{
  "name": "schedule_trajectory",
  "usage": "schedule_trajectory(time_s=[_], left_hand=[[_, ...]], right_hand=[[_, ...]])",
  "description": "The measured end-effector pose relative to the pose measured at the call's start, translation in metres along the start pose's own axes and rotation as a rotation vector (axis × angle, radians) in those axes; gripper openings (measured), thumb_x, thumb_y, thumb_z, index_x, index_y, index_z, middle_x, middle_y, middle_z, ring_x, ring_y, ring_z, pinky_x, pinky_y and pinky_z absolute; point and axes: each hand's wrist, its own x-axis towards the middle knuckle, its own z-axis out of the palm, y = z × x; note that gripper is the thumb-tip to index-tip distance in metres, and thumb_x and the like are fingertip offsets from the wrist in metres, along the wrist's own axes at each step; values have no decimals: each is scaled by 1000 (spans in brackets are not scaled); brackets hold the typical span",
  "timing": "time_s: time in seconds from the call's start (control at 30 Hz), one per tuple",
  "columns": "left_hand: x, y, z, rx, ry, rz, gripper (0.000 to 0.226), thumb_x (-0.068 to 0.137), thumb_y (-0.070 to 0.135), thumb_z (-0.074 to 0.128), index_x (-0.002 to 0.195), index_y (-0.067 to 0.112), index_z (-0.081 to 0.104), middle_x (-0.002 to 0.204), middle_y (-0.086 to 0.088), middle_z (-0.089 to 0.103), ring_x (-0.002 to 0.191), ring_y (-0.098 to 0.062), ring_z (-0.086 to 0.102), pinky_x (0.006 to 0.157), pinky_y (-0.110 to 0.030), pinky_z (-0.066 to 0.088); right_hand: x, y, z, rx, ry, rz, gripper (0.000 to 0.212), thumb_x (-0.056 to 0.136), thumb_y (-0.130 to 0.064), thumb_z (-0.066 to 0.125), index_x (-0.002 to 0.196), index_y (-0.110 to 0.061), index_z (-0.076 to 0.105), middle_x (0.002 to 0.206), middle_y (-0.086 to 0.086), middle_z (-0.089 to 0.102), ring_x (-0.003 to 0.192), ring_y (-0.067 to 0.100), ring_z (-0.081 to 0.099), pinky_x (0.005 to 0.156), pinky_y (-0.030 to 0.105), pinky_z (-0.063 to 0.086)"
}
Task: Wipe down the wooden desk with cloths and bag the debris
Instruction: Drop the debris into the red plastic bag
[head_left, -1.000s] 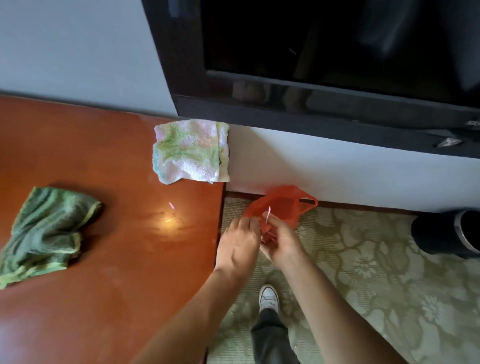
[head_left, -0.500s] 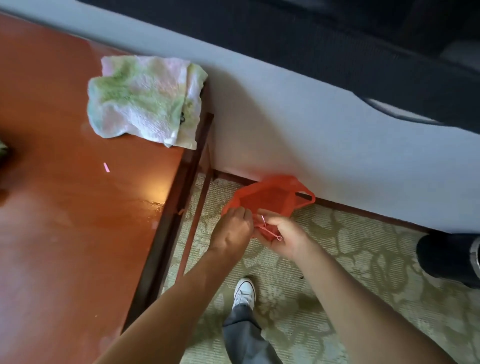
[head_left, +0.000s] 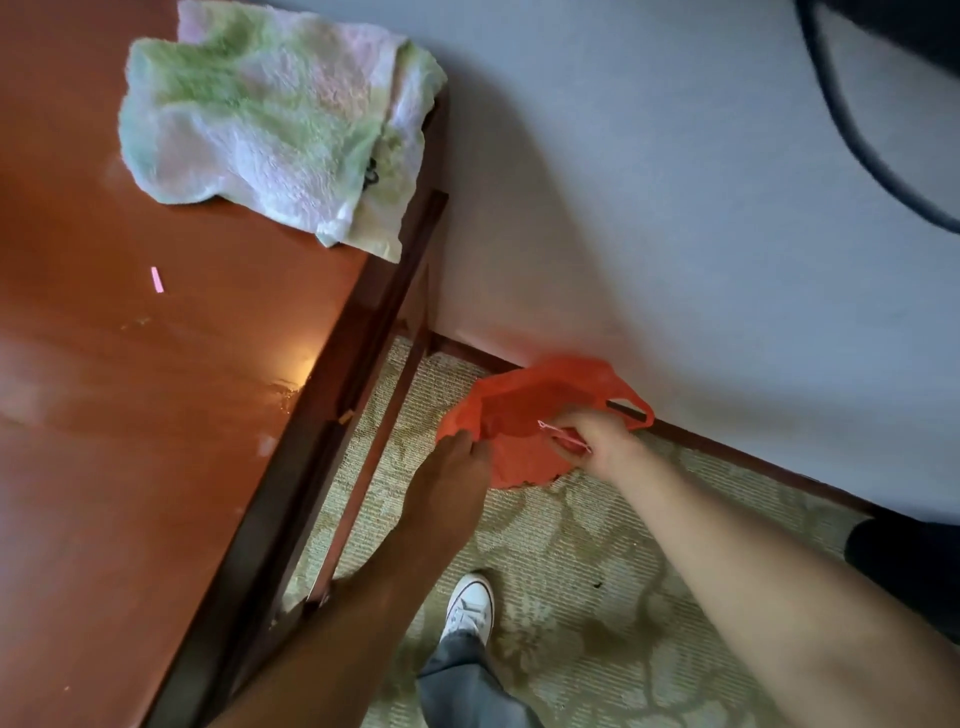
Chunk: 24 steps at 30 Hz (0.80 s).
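Holding the bag (head_left: 524, 431) open, the left hand (head_left: 457, 467) pinches its 9 o'clock rim so the right hand (head_left: 597, 441), pinching pink scraps (head_left: 563, 436), can drop them inside.

The desk (head_left: 156, 415) is wood, smooth and shiny (a light glows on its top). The towel (head_left: 270, 119) on it is soft, fluffy cloth. The bag (head_left: 519, 410) is thin, crinkly plastic that you can partly see through. The carpet (head_left: 571, 545) looks rough, with woven ridges. The wall (head_left: 649, 208) is flat and dull. The shoe (head_left: 470, 605) is cloth.
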Motion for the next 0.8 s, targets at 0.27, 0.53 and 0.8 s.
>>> schedule_trajectory(time_s=[0.27,0.53,0.8], left_hand=[[9,-30,33,-67,-21,-103,22,101,7,57,120,13,67,115,-3,58,111,-22,57,83,-33,53],[25,-22,43,-253,-13,-135,32,103,17,51,130,6,64,128,-12,51,108,-25,55,83,-30,44],[81,1,65,-361,29,-136,40,105,8,54,145,9,54,130,-13,65,118,-29,63,98,-42,53]], right_hand=[[67,-11,18,-343,63,-126,11,98,2,59,96,-8,62,102,12,64,83,18,63,74,28,57],[79,-13,12,-644,172,-261,33,104,-17,54,132,-5,65,137,14,65,126,32,61,94,29,53],[77,12,-35,-683,315,-333,27,96,-21,49,95,-10,74,98,12,76,92,32,72,77,41,58]])
